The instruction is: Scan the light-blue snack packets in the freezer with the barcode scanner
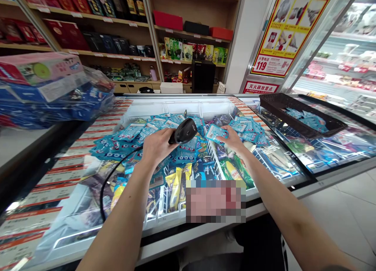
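My left hand [158, 147] is wrapped round a black handheld barcode scanner [185, 130], whose black cable [107, 181] trails down past my forearm. To its right, my right hand [232, 140] pinches a light-blue ice-cream packet [216, 134] with its printed face turned up. Both hands are over an open chest freezer. A heap of similar blue packets [129, 132] lies under and beside the scanner, and a smaller pile of them [249, 130] lies beyond my right hand. Yellow-wrapped ice creams [176, 186] stand in a white wire basket [213, 158] nearer to me.
Boxes in clear plastic [53, 91] sit on the freezer's left side. A dark woven basket [302, 114] with blue packets rests on the freezer at right. Behind stand stocked shelves [117, 20] and a white pillar with a poster [289, 32]. A blurred patch covers the front edge.
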### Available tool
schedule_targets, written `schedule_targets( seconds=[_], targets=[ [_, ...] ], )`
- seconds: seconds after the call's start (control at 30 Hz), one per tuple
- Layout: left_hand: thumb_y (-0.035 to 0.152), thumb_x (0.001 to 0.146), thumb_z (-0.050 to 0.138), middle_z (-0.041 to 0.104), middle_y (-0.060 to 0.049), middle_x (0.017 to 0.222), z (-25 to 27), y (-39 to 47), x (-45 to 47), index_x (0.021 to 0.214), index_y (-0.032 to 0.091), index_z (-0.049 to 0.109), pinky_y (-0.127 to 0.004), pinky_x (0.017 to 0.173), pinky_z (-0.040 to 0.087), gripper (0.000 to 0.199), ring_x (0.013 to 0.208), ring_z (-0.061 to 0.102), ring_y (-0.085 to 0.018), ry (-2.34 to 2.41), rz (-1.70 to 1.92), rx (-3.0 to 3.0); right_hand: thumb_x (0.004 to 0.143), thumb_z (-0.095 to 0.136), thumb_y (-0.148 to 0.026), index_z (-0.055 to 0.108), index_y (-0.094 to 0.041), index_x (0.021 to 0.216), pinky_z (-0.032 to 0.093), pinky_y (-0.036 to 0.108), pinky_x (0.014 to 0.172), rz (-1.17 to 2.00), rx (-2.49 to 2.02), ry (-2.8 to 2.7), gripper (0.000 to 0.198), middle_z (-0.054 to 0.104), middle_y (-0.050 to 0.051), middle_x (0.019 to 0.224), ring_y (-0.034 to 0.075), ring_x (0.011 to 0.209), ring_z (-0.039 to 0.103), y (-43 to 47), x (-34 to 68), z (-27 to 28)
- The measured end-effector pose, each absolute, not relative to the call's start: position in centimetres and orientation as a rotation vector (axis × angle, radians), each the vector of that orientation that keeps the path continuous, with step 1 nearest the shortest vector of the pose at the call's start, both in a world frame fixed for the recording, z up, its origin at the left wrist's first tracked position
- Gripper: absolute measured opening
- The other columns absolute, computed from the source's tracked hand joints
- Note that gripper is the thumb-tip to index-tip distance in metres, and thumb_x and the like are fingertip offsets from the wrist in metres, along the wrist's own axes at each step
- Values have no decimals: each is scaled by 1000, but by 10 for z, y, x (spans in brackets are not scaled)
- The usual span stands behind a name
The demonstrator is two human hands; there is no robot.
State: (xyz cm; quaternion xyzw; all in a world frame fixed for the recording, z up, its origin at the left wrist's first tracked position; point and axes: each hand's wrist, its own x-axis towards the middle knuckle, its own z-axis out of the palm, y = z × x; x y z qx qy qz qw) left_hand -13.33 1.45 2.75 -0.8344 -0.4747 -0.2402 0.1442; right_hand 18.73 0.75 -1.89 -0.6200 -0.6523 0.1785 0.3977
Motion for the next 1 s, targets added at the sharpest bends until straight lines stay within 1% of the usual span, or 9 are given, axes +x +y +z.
schedule_targets(
  seconds=[0.07,0.13,0.27,0.33,0.43,0.57,0.8,1.0],
  targets=[
    [42,79,52,68,-4,100,28,14,-129,108,23,59,-29,61,40,35,88,63,-23,-1335,-690,-2435,73,62,-50,53,-21,112,48,32,71,542,-1418,-1522,50,63,5,102,17,78,60,8,193,-27],
    [43,79,52,68,-5,100,28,12,-125,109,23,59,-29,62,41,36,88,63,-23,-1306,-673,-2469,72,62,-51,54,-20,111,48,30,67,628,-1294,-1402,51,64,2,93,15,71,59,10,196,-33],
    [39,79,52,68,-5,99,27,9,-117,109,23,58,-29,64,42,35,89,63,-23,-1228,-641,-2535,71,63,-49,58,-20,108,48,29,65,667,-1203,-1322,48,58,-3,71,14,64,57,12,195,-35],
    [37,78,52,68,-5,99,26,8,-114,109,23,58,-29,64,43,34,89,63,-23,-1201,-634,-2559,70,64,-47,59,-19,103,48,28,63,636,-1198,-1306,43,55,-4,66,13,63,55,11,194,-33],
    [35,78,52,68,-6,99,23,7,-111,109,23,58,-29,65,43,34,90,63,-23,-1191,-626,-2580,70,65,-46,58,-19,98,47,27,61,609,-1195,-1286,39,54,-4,65,12,61,54,10,194,-31],
    [35,79,52,68,-6,99,22,6,-109,109,22,58,-30,64,43,33,91,63,-23,-1184,-571,-2564,71,65,-44,58,-19,97,46,26,60,610,-1176,-1303,36,55,-4,66,12,61,54,9,194,-29],
    [33,77,54,67,-7,101,20,9,-110,111,22,57,-31,66,44,35,93,63,-25,-1207,-536,-2561,72,63,-48,59,-20,97,48,28,63,602,-1199,-1339,38,57,-2,69,14,65,56,9,193,-29],
    [34,78,54,67,-8,100,19,8,-108,111,23,57,-31,66,43,35,92,63,-25,-1215,-520,-2573,72,63,-47,59,-20,100,48,29,63,633,-1191,-1345,39,60,-2,72,14,65,57,10,194,-29]
  ],
)
